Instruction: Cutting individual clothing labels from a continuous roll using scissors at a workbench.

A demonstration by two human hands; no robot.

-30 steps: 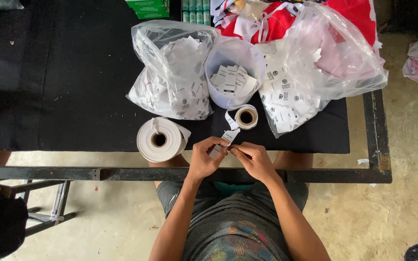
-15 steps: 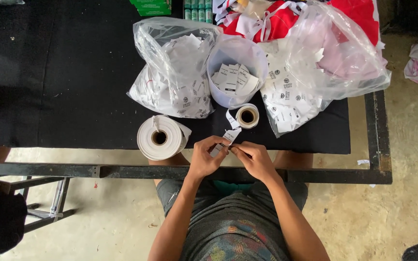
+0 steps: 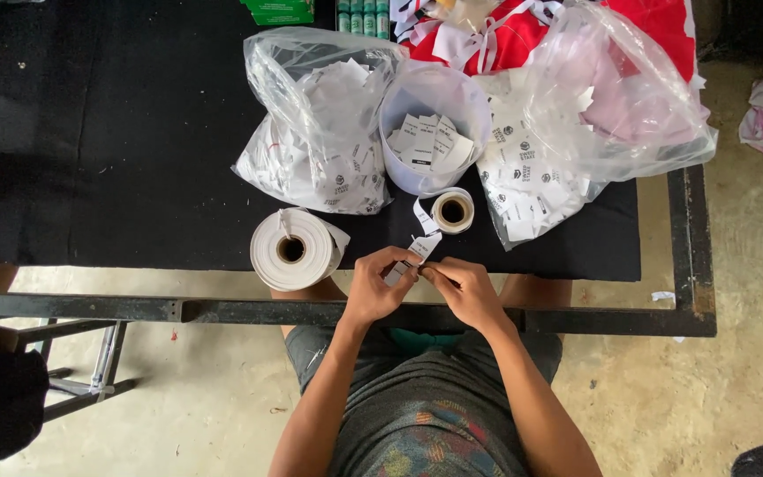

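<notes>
White label strip (image 3: 423,245) is pinched between the left hand (image 3: 380,287) and right hand (image 3: 463,290), fingertips of both clamped together on its end at the black table's (image 3: 134,159) near edge. At twelve o'clock from the hands, the strip runs up to a small tape roll (image 3: 452,211). At ten o'clock lies a large white roll (image 3: 295,248). Beyond stand a white tub (image 3: 434,132) of cut labels, flanked by two clear bags (image 3: 320,124) of labels.
</notes>
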